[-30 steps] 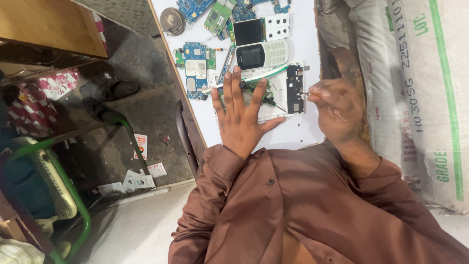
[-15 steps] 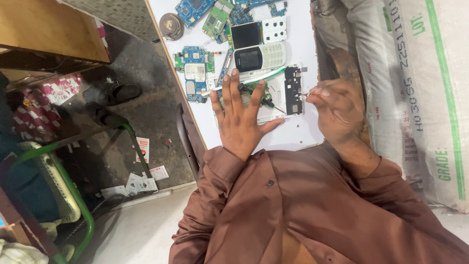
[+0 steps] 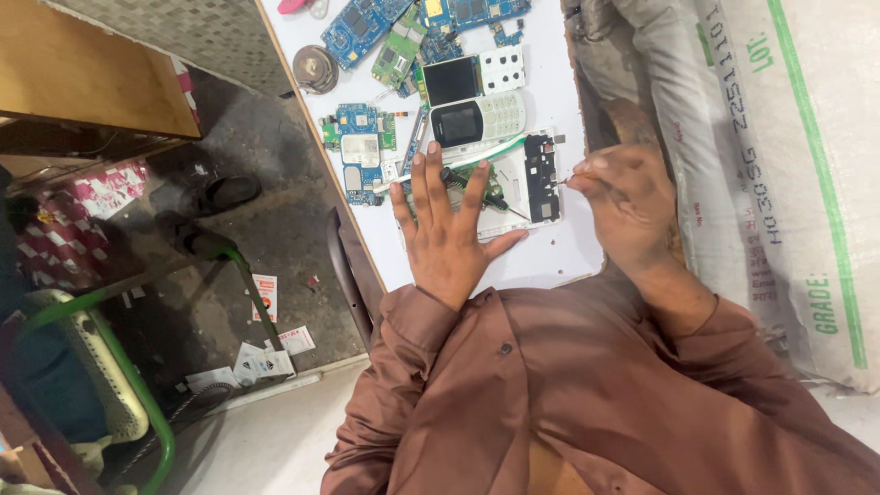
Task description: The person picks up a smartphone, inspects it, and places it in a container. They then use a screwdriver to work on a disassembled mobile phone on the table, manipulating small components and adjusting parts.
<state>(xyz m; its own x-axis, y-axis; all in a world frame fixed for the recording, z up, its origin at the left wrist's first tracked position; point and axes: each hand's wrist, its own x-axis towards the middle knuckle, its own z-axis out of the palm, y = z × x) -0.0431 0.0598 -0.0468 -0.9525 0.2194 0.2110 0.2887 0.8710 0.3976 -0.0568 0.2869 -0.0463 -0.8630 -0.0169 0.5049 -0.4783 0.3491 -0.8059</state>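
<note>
My left hand lies flat, fingers spread, on a white opened phone body and the green circuit board inside it. A thin white-and-green tool lies across the board under my fingertips. My right hand is pinched on a small metal piece at the phone body's right edge, next to its black frame part. Just beyond my fingers lies a white keypad phone.
A white table carries several blue and green circuit boards, a dark screen with keypad and a round metal part. A printed white sack lies to the right. A green-framed chair and a sandal are on the floor.
The view has drifted slightly. Both hands stay in nearly the same place on the phone body.
</note>
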